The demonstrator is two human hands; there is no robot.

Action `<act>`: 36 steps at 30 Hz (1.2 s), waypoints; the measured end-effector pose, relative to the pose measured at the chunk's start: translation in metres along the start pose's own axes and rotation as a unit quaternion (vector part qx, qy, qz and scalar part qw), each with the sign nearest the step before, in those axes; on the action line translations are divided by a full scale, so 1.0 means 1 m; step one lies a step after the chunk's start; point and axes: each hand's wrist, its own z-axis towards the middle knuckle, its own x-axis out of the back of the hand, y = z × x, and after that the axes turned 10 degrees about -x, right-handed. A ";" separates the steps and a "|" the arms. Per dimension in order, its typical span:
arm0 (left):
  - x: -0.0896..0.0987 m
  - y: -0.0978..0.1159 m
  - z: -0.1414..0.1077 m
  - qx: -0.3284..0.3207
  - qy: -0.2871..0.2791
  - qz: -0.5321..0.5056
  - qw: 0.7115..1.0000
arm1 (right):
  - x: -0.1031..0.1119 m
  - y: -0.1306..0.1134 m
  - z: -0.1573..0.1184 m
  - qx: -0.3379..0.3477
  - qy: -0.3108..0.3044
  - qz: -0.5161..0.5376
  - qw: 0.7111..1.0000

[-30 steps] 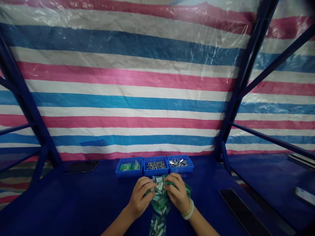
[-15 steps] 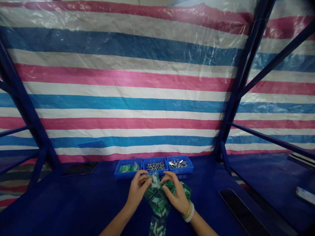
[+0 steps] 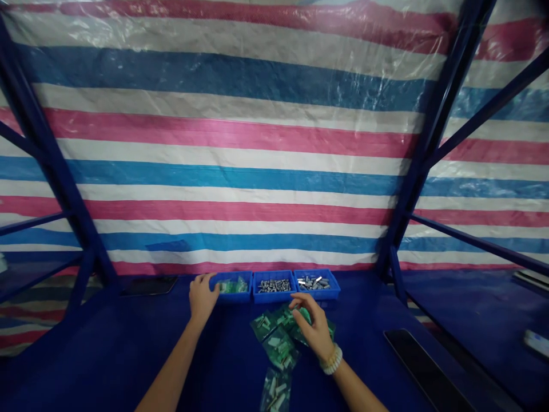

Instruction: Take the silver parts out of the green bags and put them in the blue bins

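In the head view, small clear packets of pale, elongated pieces lie flat on the blue tabletop (image 3: pixel 227 357) in front of you. The nearest packet (image 3: pixel 275 392) has its long axis running away from you, its far end leaning slightly right. Beyond it, the middle packet (image 3: pixel 281 348) slants from far left to near right; more packets overlap around your right hand (image 3: pixel 315 327).

Three blue bins stand in a row at the back: the left bin (image 3: pixel 235 298) with greenish bags, the middle bin (image 3: pixel 274 297) and right bin (image 3: pixel 321 294) with small metal pieces. A striped plastic sheet (image 3: pixel 235 177) hangs behind, between blue metal posts (image 3: pixel 414 183). A black phone-like slab (image 3: pixel 422 369) lies to your right.

Your left hand (image 3: pixel 203 298) is at the left bin's left end, fingers bent; whether it grips anything cannot be told. Your right hand, half-curled, thumb and fingers parted, holds nothing visible above the packets.
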 end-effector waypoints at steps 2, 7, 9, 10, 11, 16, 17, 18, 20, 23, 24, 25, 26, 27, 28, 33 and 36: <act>-0.001 0.014 -0.007 -0.015 0.019 0.024 0.999 | 0.001 0.002 0.001 0.000 0.007 -0.006 1.000; -0.005 0.062 -0.036 -0.173 -0.171 -0.040 0.969 | 0.002 0.005 0.003 -0.001 0.026 -0.027 0.999; -0.007 0.078 -0.049 -0.204 -0.251 -0.063 0.944 | 0.002 0.005 0.003 0.004 0.030 -0.039 0.999; -0.009 0.083 -0.055 -0.208 -0.270 -0.073 0.937 | 0.002 0.005 0.004 0.008 0.031 -0.045 0.998; -0.010 0.087 -0.060 -0.205 -0.278 -0.082 0.935 | 0.003 0.004 0.004 0.013 0.032 -0.050 0.998; -0.019 0.087 -0.067 -0.140 -0.301 -0.134 0.934 | 0.003 0.000 0.004 0.021 0.035 -0.064 0.997; -0.020 0.086 -0.067 -0.121 -0.297 -0.156 0.934 | 0.003 0.000 0.004 0.020 0.034 -0.065 0.997; -0.022 0.085 -0.065 -0.101 -0.286 -0.186 0.934 | 0.003 0.000 0.004 0.019 0.034 -0.065 0.997; -0.023 0.084 -0.063 -0.050 -0.261 -0.272 0.925 | 0.002 0.000 0.004 0.014 0.030 -0.061 0.998; -0.021 0.089 -0.062 0.047 -0.248 -0.429 0.868 | 0.000 0.000 0.003 -0.012 0.014 -0.031 0.999; -0.020 0.092 -0.062 0.080 -0.249 -0.473 0.842 | -0.001 0.000 0.003 -0.026 0.003 -0.017 1.000; -0.018 0.095 -0.063 0.108 -0.249 -0.508 0.818 | -0.002 -0.001 0.003 -0.041 -0.009 -0.004 0.999; -0.016 0.098 -0.063 0.128 -0.248 -0.533 0.799 | -0.003 -0.001 0.003 -0.056 -0.021 0.006 0.998; -0.014 0.102 -0.064 0.137 -0.247 -0.548 0.787 | -0.004 -0.002 0.003 -0.071 -0.034 0.015 0.997; -0.012 0.105 -0.065 0.135 -0.247 -0.556 0.782 | -0.005 -0.002 0.003 -0.086 -0.045 0.023 0.995; -0.005 0.117 -0.069 0.091 -0.269 -0.525 0.802 | -0.009 0.007 0.003 -0.156 -0.108 0.069 0.979; -0.007 0.118 -0.073 0.098 -0.251 -0.538 0.799 | -0.012 0.014 0.004 -0.183 -0.114 0.100 0.971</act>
